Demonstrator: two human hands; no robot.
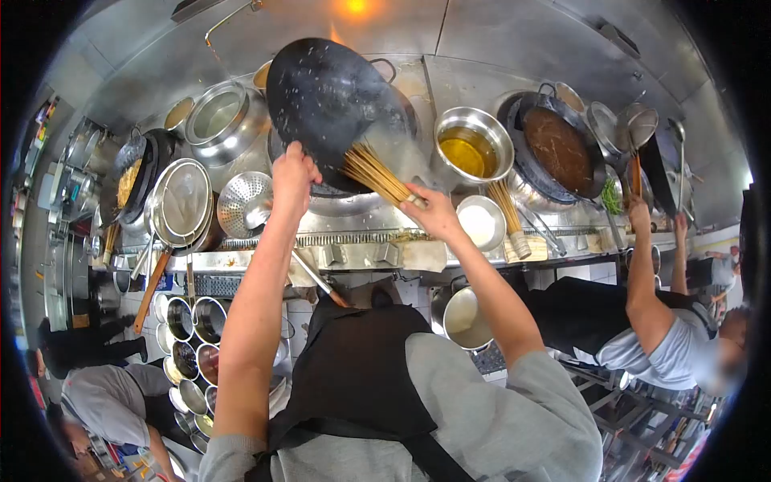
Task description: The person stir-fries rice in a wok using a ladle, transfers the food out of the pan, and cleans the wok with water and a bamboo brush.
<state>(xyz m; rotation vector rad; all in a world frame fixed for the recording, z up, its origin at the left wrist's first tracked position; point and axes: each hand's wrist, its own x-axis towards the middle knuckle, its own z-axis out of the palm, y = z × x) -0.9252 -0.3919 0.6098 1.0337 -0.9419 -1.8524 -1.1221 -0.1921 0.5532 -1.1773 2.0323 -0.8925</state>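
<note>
My left hand (294,175) is closed on the near edge of a large black wok (317,100), which is tilted up over the stove. Whether it grips a handle or the rim itself is hidden by the fingers. In my right hand (431,212) is a bamboo wok brush (376,172), its bristles pointing left against the lower part of the wok. Steam or spray rises around the bristles, and small pale specks show on the dark inner surface. A steel pot of yellow oil (467,153) stands just right of the wok.
Near my right hand are a white bowl (480,223) and a second bamboo brush (509,217). A perforated ladle (243,205) and strainers (183,201) lie left. A co-worker (658,321) works beside a wok of brown liquid (558,149); another person (120,402) bends near several containers (193,395).
</note>
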